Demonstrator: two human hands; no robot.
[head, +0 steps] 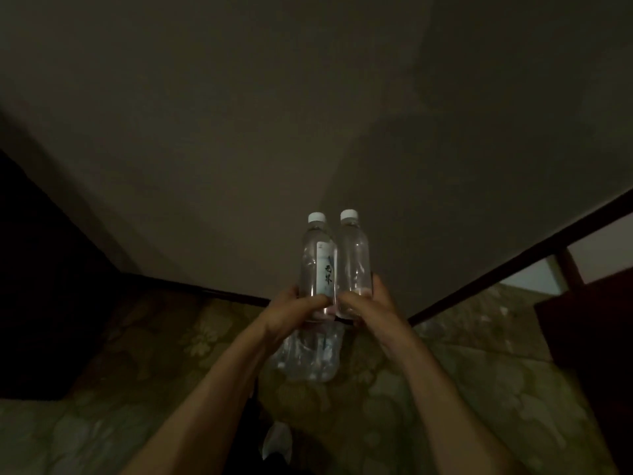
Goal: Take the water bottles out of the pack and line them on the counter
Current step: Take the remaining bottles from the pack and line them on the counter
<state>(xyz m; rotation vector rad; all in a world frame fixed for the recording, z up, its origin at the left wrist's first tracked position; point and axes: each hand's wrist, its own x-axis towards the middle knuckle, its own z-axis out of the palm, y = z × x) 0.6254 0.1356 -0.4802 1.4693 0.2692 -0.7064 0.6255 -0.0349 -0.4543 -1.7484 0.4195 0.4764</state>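
Head view: two capped water bottles (334,262) side by side; left hand (291,315) and right hand (371,308), fingers curled round them.

- The bases of both water bottles (334,262) are covered by the fingers of the left hand (294,311) and right hand (368,303); how much plastic pack (308,354) hangs below the hands is too dim to make out
- Both forearms run off the bottom edge
- A pale object (277,440) below the wrists is too blurred to identify
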